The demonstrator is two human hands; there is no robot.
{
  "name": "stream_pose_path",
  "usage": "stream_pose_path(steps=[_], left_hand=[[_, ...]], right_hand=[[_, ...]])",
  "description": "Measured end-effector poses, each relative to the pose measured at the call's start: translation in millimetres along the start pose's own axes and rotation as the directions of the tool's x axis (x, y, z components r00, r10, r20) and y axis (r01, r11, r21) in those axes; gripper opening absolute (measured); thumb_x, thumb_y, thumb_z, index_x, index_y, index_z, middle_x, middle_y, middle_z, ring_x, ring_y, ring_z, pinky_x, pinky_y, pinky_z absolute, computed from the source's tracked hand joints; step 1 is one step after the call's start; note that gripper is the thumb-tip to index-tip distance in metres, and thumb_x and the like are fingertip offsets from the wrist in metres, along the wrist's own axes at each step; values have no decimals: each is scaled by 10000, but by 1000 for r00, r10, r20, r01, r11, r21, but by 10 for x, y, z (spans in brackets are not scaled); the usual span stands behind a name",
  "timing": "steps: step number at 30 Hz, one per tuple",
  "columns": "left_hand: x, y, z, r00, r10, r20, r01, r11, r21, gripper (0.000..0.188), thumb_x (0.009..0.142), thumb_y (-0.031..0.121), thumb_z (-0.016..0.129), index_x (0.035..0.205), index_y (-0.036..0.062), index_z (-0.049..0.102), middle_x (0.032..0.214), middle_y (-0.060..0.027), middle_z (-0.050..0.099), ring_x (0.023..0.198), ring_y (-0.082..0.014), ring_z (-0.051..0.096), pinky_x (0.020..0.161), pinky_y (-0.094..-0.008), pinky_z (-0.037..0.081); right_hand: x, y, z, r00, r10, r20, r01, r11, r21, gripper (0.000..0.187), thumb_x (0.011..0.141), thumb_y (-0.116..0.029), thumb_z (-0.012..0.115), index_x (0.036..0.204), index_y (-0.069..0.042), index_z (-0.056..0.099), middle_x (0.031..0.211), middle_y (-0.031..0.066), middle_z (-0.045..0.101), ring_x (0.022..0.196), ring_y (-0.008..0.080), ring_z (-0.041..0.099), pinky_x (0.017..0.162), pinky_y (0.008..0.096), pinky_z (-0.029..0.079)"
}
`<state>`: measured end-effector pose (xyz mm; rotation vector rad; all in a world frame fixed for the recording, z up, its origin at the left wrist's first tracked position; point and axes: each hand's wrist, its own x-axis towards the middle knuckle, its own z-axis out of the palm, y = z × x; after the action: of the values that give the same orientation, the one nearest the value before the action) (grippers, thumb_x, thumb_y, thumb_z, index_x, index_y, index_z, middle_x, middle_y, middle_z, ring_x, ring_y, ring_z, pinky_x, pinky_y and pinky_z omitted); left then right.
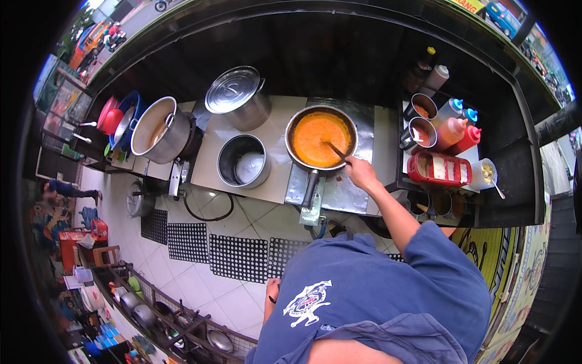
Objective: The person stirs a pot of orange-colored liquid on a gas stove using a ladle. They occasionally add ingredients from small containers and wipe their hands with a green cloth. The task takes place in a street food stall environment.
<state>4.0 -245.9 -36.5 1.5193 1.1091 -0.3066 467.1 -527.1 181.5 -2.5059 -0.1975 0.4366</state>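
Left hand (273,288) low, well on the near side of the pan (290,141); can't tell how far its fingers are curled or if they hold anything. Right hand (362,174) at pan's near-right edge, fingers wrapped round dark utensil (337,152), its end in orange sauce (315,134) inside pan. Uncovered pot (257,178) left of pan on table (276,115); lidded pot (236,94) farther, beyond pan's left.

Counter (276,130): lidded steel pot (247,113) stood behind an open pot (264,174) | left: large deep pot (171,141) sat tilted-looking near a blue basin (134,100) | right: squeeze bottles (451,132) stood behind a red sectioned tray (424,176) | floor (176,279): black perforated mats (237,256) lay in a row on white tiles
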Motion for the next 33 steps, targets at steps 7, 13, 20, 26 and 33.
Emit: stream_pose_path(steps=[7,13,20,26,33], left_hand=[[281,-989,-208,992,106,75,-119,973,198,345,940,242,415,935,-23,635,882,-114,676,798,-176,619,709,-313,473],[398,-964,-298,989,140,37,-145,961,235,262,913,202,495,968,-15,633,952,-131,668,915,-198,617,819,-307,471],[111,-158,-28,998,24,-58,-20,997,74,203,872,157,533,929,-22,611,888,-77,651,829,-168,592,770,-294,471],[267,-1077,-200,996,23,86,-7,982,-189,252,890,215,499,861,6,637,833,-53,652,758,-128,586,705,-264,466],[-26,-113,-6,994,108,-11,-104,975,198,244,865,199,532,910,-12,644,886,-100,660,827,-164,598,752,-293,472]], right_hand=[[-55,68,38,992,-106,74,118,974,-194,323,848,-210,505,1134,-122,627,982,253,639,929,405,615,838,493,487],[441,65,378,994,-100,-49,95,991,-96,318,855,-212,510,1141,-116,611,893,243,656,860,399,639,811,492,499],[-53,242,319,978,-188,93,200,968,-149,329,842,-197,518,1145,-117,619,955,219,660,911,367,635,823,473,496],[229,182,158,995,-94,-43,86,982,-165,331,839,-170,499,1139,-116,629,959,243,651,910,403,628,839,484,494],[484,19,392,976,-192,101,198,978,-59,352,821,-164,476,1126,-70,623,849,179,682,839,329,669,811,448,510]])
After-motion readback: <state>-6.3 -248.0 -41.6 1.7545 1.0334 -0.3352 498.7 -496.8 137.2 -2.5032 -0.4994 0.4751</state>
